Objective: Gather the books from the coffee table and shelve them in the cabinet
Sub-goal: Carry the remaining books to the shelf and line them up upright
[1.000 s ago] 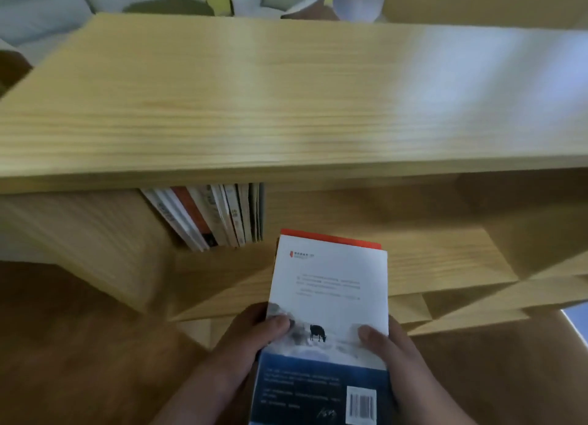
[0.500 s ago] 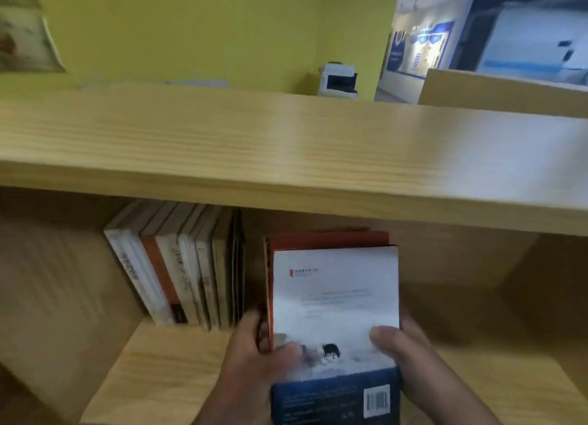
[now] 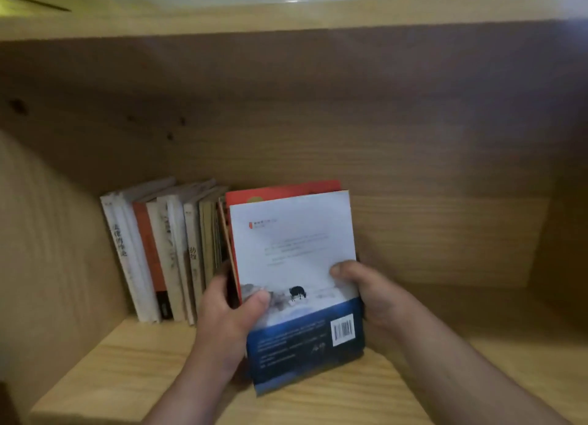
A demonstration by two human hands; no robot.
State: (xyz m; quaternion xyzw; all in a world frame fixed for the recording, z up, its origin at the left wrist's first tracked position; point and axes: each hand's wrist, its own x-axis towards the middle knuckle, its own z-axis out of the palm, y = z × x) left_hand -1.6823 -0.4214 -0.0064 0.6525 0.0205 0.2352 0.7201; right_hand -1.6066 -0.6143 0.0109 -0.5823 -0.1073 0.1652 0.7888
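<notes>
Left grip (image 3: 230, 316), right grip (image 3: 374, 297): both curled round book stack (image 3: 296, 252), thumbs on white-blue cover. Stack above cabinet shelf (image 3: 127, 361), just beside shelved books (image 3: 159, 256).

The cabinet (image 3: 413, 138) is light wood with a straight visible grain and a matt finish. Its shelf board (image 3: 143, 361) shows the same grain, pale and smooth. The front book (image 3: 296, 249) has a smooth printed paper cover. The red book (image 3: 286, 189) behind it looks like matt card. The shelved books (image 3: 159, 259) at left have matt paper spines.
</notes>
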